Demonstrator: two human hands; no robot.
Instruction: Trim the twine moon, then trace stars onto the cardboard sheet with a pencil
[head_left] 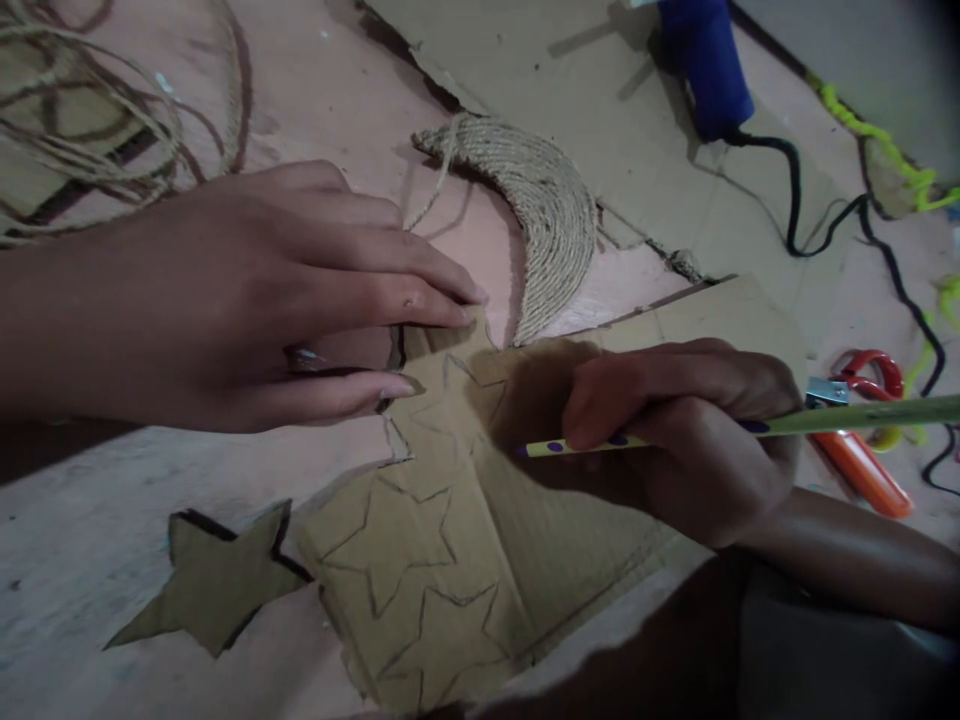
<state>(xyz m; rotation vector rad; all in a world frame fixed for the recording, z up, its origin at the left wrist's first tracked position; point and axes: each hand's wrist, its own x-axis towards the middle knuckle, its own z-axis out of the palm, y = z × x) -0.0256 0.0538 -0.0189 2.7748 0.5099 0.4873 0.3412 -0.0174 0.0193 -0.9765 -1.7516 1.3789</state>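
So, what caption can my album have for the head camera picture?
Left hand on cardboard with drawn stars, right hand holding a pencil, twine-covered crescent nearby.

Twine-wrapped crescent (559, 220) lies on pinkish surface (315, 85), loose strand (433, 195) trailing off nr its upper-L tip. Big cdbd sheet (525, 60) up & R of crescent, ragged edge running right by it. On that sheet, farther up-R of crescent: blue cylindrical thing (709, 75), top cut off by frame, w/ black cord (794, 200) out its lower end; cord winds down well R of crescent. Twine coil (82, 160) well L of crescent, loops over small brown pc (22, 182). Yellow yarn (916, 180) far R of crescent. Lower R of crescent, clustered: small metal pc (827, 390), red loop (874, 357), orange-red bar (870, 480); can't tell if loop & bar are 1 item.
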